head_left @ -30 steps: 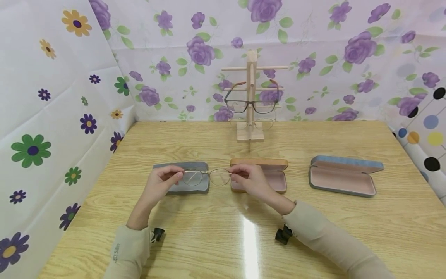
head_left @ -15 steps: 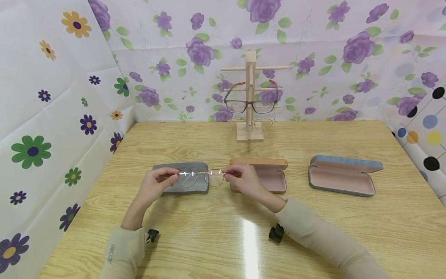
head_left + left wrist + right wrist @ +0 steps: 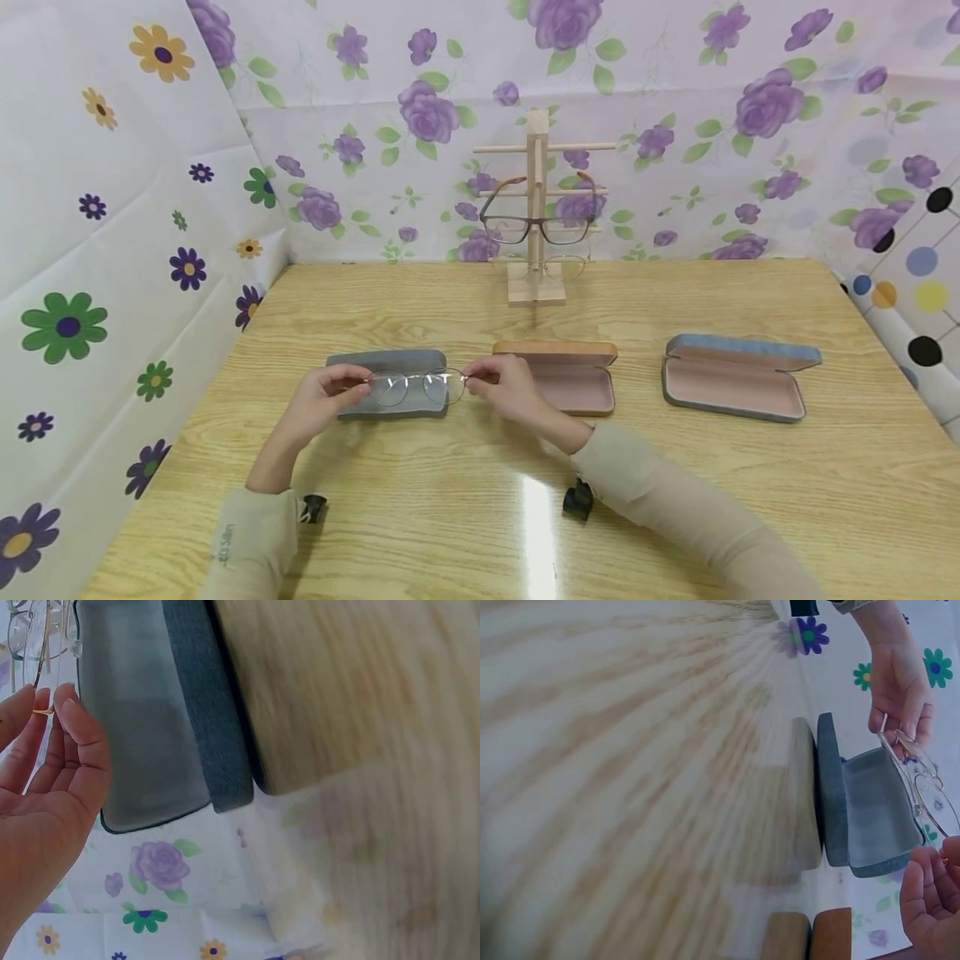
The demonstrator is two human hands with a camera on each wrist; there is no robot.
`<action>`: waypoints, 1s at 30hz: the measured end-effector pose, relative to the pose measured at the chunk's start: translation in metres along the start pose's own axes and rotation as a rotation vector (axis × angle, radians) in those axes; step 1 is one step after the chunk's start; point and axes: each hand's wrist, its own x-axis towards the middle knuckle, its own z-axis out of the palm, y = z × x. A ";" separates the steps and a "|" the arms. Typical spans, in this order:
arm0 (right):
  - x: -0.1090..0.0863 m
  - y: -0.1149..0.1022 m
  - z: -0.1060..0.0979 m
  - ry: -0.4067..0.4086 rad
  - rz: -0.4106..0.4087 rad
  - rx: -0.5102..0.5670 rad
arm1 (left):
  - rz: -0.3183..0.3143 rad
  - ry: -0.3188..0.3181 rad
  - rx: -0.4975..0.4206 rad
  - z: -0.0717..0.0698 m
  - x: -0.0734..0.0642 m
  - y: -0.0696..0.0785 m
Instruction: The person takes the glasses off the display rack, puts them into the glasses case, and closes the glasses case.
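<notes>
Thin-rimmed eyeglasses hang level just over the open grey glasses case in the head view. My left hand pinches the left end of the frame between thumb and fingers. At the opposite end, my right hand pinches the frame the same way. From the right wrist, the eyeglasses stretch between both hands beside the case's grey inside, apart from it. The left wrist view shows the left hand near the case's lining, with only part of the frame visible.
An open orange glasses case lies right of the grey one, partly behind the right hand. Farther right sits an open blue case. At the back, a wooden stand bears dark-framed glasses and a thin-rimmed pair.
Both hands have moved left together with the eyeglasses, from between the grey and orange cases to over the grey case. Both still hold the frame's ends.
</notes>
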 end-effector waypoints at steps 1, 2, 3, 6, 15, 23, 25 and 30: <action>0.001 0.000 0.001 -0.003 -0.003 -0.006 | -0.001 0.001 0.008 -0.001 0.000 -0.001; 0.001 0.001 0.002 -0.006 -0.005 -0.013 | -0.007 0.002 0.015 -0.001 0.000 -0.003; 0.002 0.001 0.003 -0.007 -0.007 -0.020 | -0.012 0.003 0.022 -0.002 0.000 -0.004; 0.003 0.002 0.007 -0.005 0.004 -0.025 | -0.024 0.002 0.044 -0.004 0.001 -0.008; 0.009 0.005 0.020 0.000 0.022 -0.061 | -0.083 0.009 0.083 -0.010 0.001 -0.013; 0.015 0.006 0.031 0.012 0.003 -0.155 | -0.156 -0.005 0.202 -0.018 0.002 -0.016; 0.017 0.006 0.032 0.013 0.009 -0.173 | -0.162 -0.013 0.211 -0.019 0.002 -0.017; 0.021 0.007 0.036 -0.004 0.003 -0.191 | -0.178 -0.032 0.233 -0.024 0.003 -0.017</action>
